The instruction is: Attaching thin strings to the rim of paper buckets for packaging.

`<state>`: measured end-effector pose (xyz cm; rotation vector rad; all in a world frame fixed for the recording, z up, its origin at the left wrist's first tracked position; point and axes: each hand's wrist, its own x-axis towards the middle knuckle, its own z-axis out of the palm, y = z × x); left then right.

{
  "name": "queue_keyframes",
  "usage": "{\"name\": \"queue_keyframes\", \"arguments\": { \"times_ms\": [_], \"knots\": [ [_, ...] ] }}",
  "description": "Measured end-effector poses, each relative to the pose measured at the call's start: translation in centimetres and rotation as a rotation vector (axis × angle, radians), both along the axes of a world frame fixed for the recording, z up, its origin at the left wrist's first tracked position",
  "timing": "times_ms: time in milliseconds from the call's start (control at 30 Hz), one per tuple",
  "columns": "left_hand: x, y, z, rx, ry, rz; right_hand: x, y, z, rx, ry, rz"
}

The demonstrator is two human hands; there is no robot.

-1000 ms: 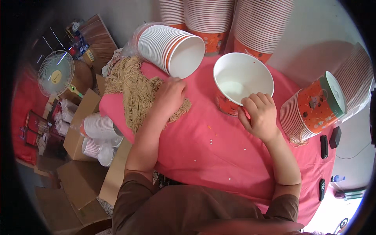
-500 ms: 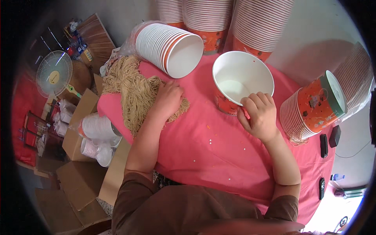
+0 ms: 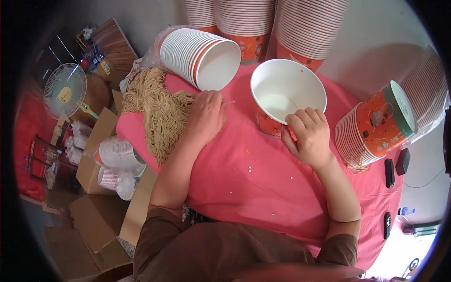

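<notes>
My right hand is closed over the near right rim of a large paper bucket, white inside and orange-red outside, standing upright on the pink cloth. My left hand is over the right edge of a heap of tan string, its fingers curled and slightly blurred. A thin pale strand juts out at its fingertips; what the fingers hold is mostly hidden. Just behind that hand lies a nested stack of white paper buckets on its side, partly in clear plastic.
Tall bucket stacks stand along the wall. At the right, another stack leans with string at its rims, near black devices. Small white and orange bits dot the tablecloth. Cardboard boxes and a fan are at the left.
My left hand has lifted and shifted slightly right from the string heap, with a thin pale strand now showing at its fingers. My right hand stays on the bucket's rim.
</notes>
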<state>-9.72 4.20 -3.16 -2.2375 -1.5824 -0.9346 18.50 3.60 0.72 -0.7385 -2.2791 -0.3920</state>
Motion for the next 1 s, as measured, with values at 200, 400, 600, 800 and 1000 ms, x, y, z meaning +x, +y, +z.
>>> {"name": "queue_keyframes", "arguments": {
  "times_ms": [200,400,600,800,1000],
  "knots": [
    [8.0,-6.0,2.8,0.042,-0.134,-0.622,0.1,0.1,0.4,0.0,-0.007,-0.011],
    [10.1,-7.0,4.1,0.208,-0.175,-0.783,0.6,-1.2,1.4,-0.073,-0.085,-0.122],
    [7.5,-3.9,3.4,0.176,-0.446,-0.463,0.4,-3.1,2.9,-0.303,-0.117,-0.068],
    [8.2,-2.9,1.9,0.15,-0.39,-0.507,0.6,-3.7,3.8,-0.323,-0.132,-0.086],
    [8.5,-2.5,1.0,0.051,-0.417,-0.5,0.8,-3.9,4.2,-0.405,-0.091,-0.067]
  ]
}}
